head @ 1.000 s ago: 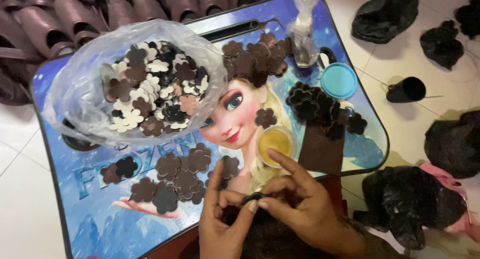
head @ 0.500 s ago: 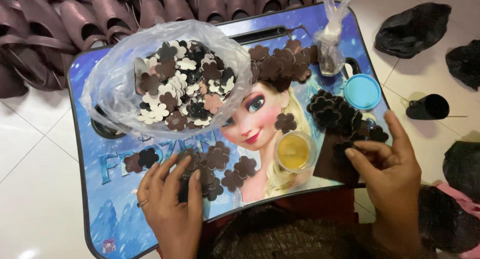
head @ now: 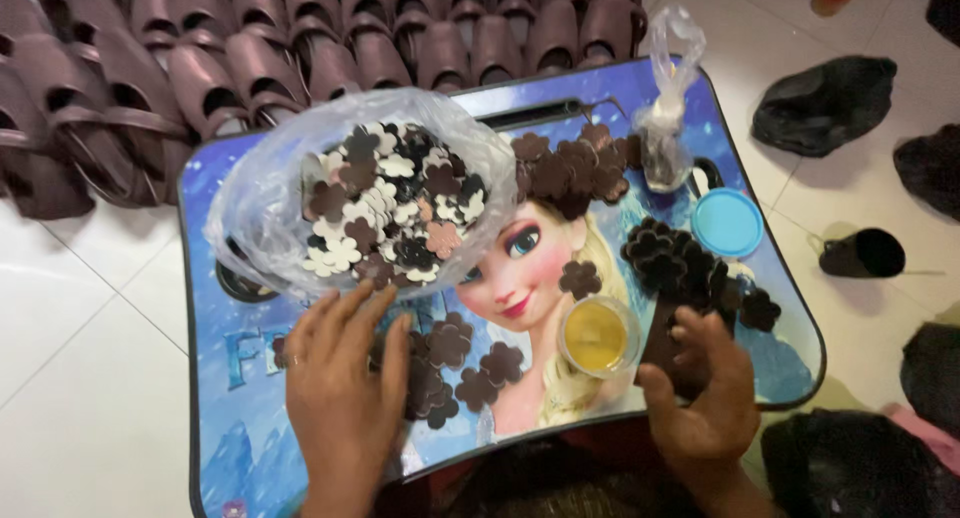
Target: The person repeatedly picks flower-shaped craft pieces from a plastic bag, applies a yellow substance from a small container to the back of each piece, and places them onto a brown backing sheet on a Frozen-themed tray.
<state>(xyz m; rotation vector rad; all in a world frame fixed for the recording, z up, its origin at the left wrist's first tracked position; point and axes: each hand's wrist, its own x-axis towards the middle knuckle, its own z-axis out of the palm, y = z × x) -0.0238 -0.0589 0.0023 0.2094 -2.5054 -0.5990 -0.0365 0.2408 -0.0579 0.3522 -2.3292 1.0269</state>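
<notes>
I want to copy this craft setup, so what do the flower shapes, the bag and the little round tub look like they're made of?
Flower shapes: probably thin foam or faux leather, matte brown, flat with clean-cut edges. Bag: thin clear plastic film, crinkled and shiny. Little round tub: clear plastic, holding something yellow and glossy, maybe glue.

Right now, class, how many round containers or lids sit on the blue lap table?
2: a small tub of yellow liquid near the right hand, and a blue lid by the table's right edge. Others may be hidden under the plastic bag.

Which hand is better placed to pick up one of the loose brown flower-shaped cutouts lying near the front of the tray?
Left hand: it lies flat on those brown flower-shaped cutouts. The right hand sits beyond the yellow cup.
</notes>
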